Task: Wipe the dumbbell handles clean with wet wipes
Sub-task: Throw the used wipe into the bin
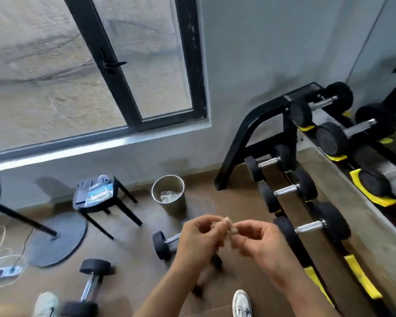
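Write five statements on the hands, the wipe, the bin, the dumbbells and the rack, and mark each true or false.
1. The left hand and the right hand both pinch a crumpled wipe. True.
2. The metal bin is empty. False: used wipes lie in it.
3. A dumbbell lies on the floor. True.
4. The wipes pack sits on the windowsill. False: it lies on the black stool.
5. The rack holds no dumbbells. False: several rest on it.

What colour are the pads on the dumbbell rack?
Yellow pads on the black dumbbell rack, head view.
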Motion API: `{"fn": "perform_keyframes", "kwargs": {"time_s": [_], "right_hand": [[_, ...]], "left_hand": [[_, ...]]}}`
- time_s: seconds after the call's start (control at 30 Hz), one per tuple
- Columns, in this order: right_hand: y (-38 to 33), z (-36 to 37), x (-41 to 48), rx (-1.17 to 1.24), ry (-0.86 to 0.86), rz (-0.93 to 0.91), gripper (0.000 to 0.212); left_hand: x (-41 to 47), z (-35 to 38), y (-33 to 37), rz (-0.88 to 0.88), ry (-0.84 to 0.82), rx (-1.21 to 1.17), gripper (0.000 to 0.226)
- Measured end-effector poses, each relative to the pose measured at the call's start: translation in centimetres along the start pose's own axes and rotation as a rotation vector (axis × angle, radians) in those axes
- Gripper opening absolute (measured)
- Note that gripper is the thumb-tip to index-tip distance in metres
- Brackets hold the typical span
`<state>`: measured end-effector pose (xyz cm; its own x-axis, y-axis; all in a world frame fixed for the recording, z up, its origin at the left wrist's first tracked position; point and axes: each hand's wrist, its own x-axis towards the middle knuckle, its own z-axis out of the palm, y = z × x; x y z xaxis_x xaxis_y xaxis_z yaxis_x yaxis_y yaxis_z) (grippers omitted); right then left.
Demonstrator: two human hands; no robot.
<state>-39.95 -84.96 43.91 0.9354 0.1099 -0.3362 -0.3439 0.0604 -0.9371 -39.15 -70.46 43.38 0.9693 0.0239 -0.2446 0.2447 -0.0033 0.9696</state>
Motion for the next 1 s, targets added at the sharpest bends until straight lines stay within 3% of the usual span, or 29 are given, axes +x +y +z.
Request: {"fn": "perform_keyframes", "kwargs": {"time_s": [0.2, 0.3, 0.53, 0.7, 0.87, 1.0], "right_hand": [[-1.3, 3.2, 12.6, 0.029, 0.003, 0.090, 0.005], [-2.4, 5.5, 18.7, -0.018, 0.010, 0.052, 0.009], [-4.7, 15.1, 34.2, -0.138, 0.058, -0.086, 0.014], [-1.3, 23.6, 44.5, -0.372, 0.058, 0.046, 0.066], [3.9, 33.9, 49.1, -0.446, 0.118, 0.132, 0.051], [9.3, 42.5, 52.0, -0.631, -0.054, 0.158, 0.041]], "left_hand": [[8.4, -5.1, 0.3, -0.097, 0.205, 0.002, 0.016], [10.7, -8.6, 0.1, -0.121, 0.360, 0.040, 0.026], [14.5, -17.9, -1.2, -0.231, 0.483, 0.038, 0.030], [20.0, -28.8, -3.7, -0.288, 0.511, 0.062, 0.031], [29.3, -43.2, -8.3, -0.335, 0.425, 0.208, 0.032], [35.4, -53.1, -12.9, -0.370, 0.383, 0.334, 0.035]]}}
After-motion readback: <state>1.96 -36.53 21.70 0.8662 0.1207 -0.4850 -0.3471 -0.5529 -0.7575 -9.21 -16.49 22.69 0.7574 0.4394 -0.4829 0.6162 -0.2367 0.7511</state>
